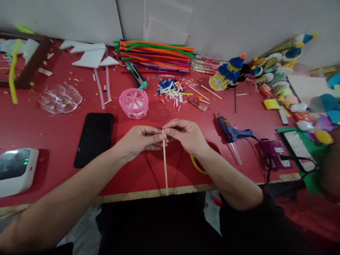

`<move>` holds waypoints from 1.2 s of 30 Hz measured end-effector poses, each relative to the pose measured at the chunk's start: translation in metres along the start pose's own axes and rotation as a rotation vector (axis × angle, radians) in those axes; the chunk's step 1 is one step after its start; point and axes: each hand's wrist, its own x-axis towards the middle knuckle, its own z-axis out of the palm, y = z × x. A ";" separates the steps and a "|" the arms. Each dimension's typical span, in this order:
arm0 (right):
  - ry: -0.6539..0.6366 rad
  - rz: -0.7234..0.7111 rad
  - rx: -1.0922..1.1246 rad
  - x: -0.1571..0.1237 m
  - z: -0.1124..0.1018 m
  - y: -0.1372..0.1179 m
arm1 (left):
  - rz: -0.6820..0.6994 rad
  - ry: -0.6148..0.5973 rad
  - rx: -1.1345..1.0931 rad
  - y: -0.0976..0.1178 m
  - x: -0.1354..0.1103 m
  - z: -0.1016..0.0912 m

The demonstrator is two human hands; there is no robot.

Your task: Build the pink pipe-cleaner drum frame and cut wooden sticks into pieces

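Observation:
Between my two hands is a thin wooden stick [165, 163], its length hanging toward the table's front edge. My left hand [142, 141] pinches it near its upper end, thumb on top and fingers curled beneath. Fingertips of my right hand [186, 134] close on the very top of the same stick, meeting the left fingertips. Whatever small detail lies at that top end is mostly covered by the fingers. Under my right wrist, a yellow-rimmed ring [198, 164] is partly hidden. A pink round lattice piece [134, 102] stands just beyond my left hand.
A glue gun [230, 129] with a cord lies at right, near a purple box [276, 154]. A black phone [94, 140] rests at left. Behind are pipe cleaners [156, 53], a cutter knife [136, 76], and colored scraps [171, 88]. Small figures [231, 72] stand at back right.

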 end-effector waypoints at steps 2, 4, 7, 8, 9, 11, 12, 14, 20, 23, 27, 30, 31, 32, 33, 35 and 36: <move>0.005 -0.028 -0.060 -0.001 0.001 0.001 | 0.007 -0.006 -0.008 -0.001 0.000 0.001; 0.021 -0.089 -0.155 -0.003 0.002 0.000 | 0.024 -0.007 -0.016 -0.002 0.000 0.002; 0.042 -0.193 -0.275 -0.007 0.003 -0.002 | 0.041 -0.003 -0.025 -0.001 -0.002 0.003; 0.024 -0.218 -0.294 -0.007 0.002 -0.003 | 0.042 -0.003 -0.028 -0.001 -0.002 0.002; -0.009 -0.243 -0.309 -0.008 0.001 -0.004 | 0.039 -0.002 -0.033 0.000 -0.003 0.002; -0.098 -0.302 -0.363 -0.008 -0.002 -0.006 | 0.026 0.001 -0.040 0.002 -0.003 0.001; -0.133 -0.340 -0.408 -0.008 -0.004 -0.007 | 0.017 0.002 -0.043 0.003 -0.003 0.000; -0.159 -0.422 -0.506 -0.007 -0.007 -0.008 | -0.003 -0.004 -0.052 0.005 -0.002 -0.002; -0.152 -0.568 -0.585 -0.005 -0.009 -0.006 | -0.045 -0.054 -0.076 0.005 0.000 -0.005; -0.153 -0.523 -0.566 -0.005 -0.009 -0.005 | -0.033 -0.038 -0.085 0.003 0.001 -0.006; -0.161 -0.427 -0.510 -0.006 -0.008 -0.005 | 0.011 -0.005 -0.047 0.002 0.000 -0.005; -0.175 -0.373 -0.451 -0.006 -0.008 -0.005 | 0.084 0.025 0.023 0.001 -0.001 -0.004; -0.183 -0.365 -0.433 -0.006 -0.008 -0.005 | 0.105 0.028 0.046 0.001 -0.001 -0.003; -0.191 -0.359 -0.416 -0.006 -0.008 -0.006 | 0.120 0.025 0.068 0.001 -0.001 -0.003; -0.198 -0.356 -0.401 -0.006 -0.008 -0.006 | 0.130 0.019 0.087 0.001 -0.001 -0.003; -0.202 -0.334 -0.381 -0.007 -0.007 -0.007 | 0.153 0.015 0.110 0.001 -0.002 -0.002; -0.198 -0.310 -0.366 -0.007 -0.006 -0.007 | 0.173 0.023 0.112 0.000 -0.002 -0.002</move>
